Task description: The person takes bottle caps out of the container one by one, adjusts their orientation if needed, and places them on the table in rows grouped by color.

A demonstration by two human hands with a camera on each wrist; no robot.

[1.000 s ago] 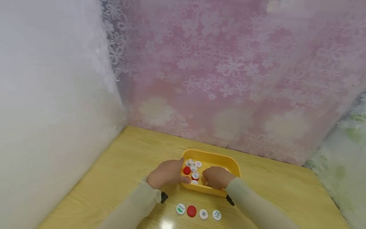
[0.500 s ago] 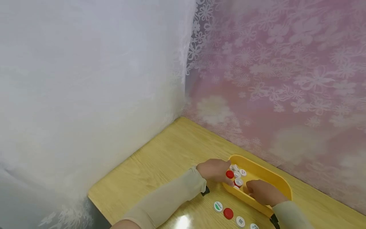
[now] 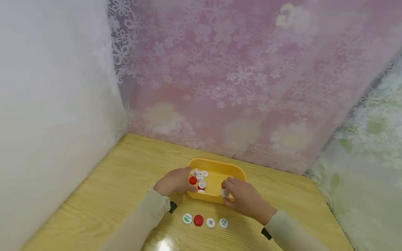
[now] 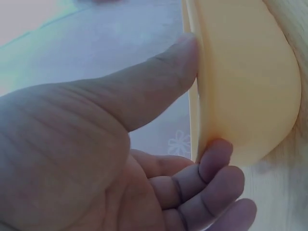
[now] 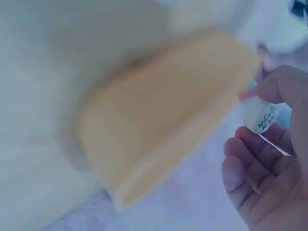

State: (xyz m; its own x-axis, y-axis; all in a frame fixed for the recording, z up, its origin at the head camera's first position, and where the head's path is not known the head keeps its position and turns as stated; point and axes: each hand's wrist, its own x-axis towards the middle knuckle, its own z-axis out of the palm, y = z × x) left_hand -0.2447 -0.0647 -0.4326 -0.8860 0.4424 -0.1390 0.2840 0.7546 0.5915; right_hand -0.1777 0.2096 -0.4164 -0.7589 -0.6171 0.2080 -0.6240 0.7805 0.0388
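My left hand (image 3: 174,181) grips the left end of a yellow plastic tray (image 3: 215,183); in the left wrist view the thumb lies at the rim and the curled fingers meet the outer wall (image 4: 250,82). Over the tray's right end, my right hand (image 3: 246,197) pinches a white bottle cap (image 3: 225,193) between thumb and fingers. Green print shows on that cap (image 5: 260,115) in the right wrist view. Several white and red bottle caps (image 3: 199,178) are heaped inside at the left, partly hidden by my left thumb.
In front of the tray, a row of caps lies on the wooden table (image 3: 150,150): a white one with green print (image 3: 187,218), a red one (image 3: 198,220) and two more white ones (image 3: 210,222). Flowered pink cloth (image 3: 204,87) hangs behind; white cloth (image 3: 62,104) hangs at the left.
The head view swung left and then back. My right hand has risen from the tray's floor, now with a white bottle cap between its fingers. My left hand keeps its grip on the tray.
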